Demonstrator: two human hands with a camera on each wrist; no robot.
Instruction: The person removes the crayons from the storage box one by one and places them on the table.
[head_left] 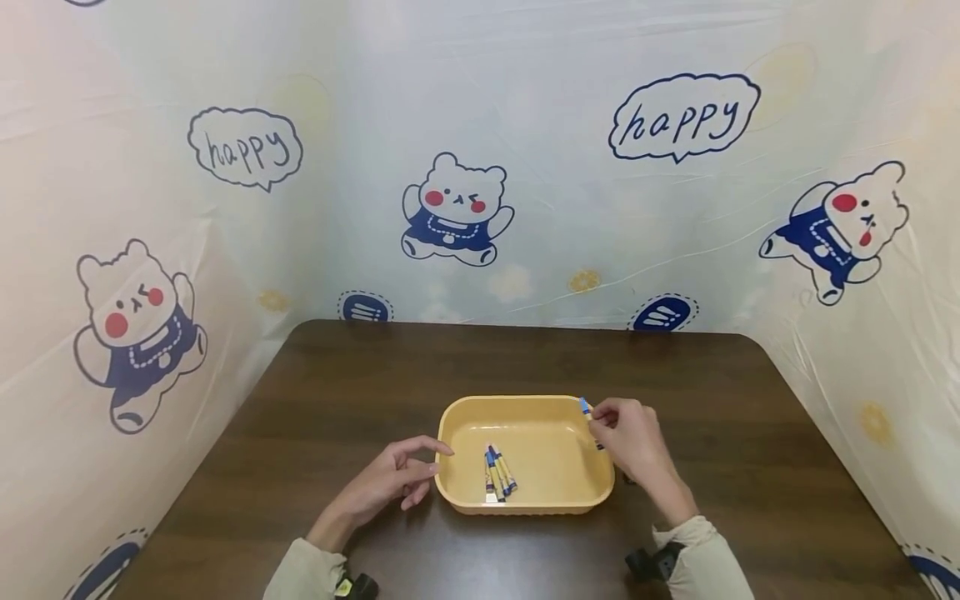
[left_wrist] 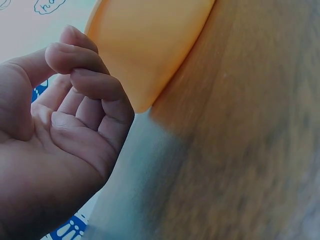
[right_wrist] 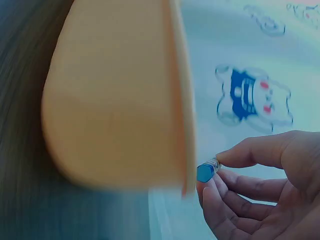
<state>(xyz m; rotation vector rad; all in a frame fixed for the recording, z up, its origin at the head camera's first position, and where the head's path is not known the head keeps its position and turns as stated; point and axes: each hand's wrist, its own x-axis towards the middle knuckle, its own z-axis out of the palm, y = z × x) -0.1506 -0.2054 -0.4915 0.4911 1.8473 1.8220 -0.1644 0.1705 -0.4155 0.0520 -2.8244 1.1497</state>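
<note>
A yellow plastic tray [head_left: 457,417] sits in the middle of a dark wooden table [head_left: 337,392]. Several blue and yellow crayons [head_left: 497,473] lie in its near left part. My right hand [head_left: 626,437] is at the tray's right rim and pinches a blue crayon [head_left: 586,407], whose blue end [right_wrist: 205,172] shows in the right wrist view next to the tray wall [right_wrist: 115,100]. My left hand [head_left: 390,479] rests on the table just left of the tray. Its fingers [left_wrist: 82,75] are loosely curled and hold nothing, close to the tray's outer wall [left_wrist: 150,45].
A plastic sheet printed with cartoon bears [head_left: 453,208] and "happy" bubbles [head_left: 682,117] walls the table at the back and on both sides. Dark wood lies bare around the tray on all sides.
</note>
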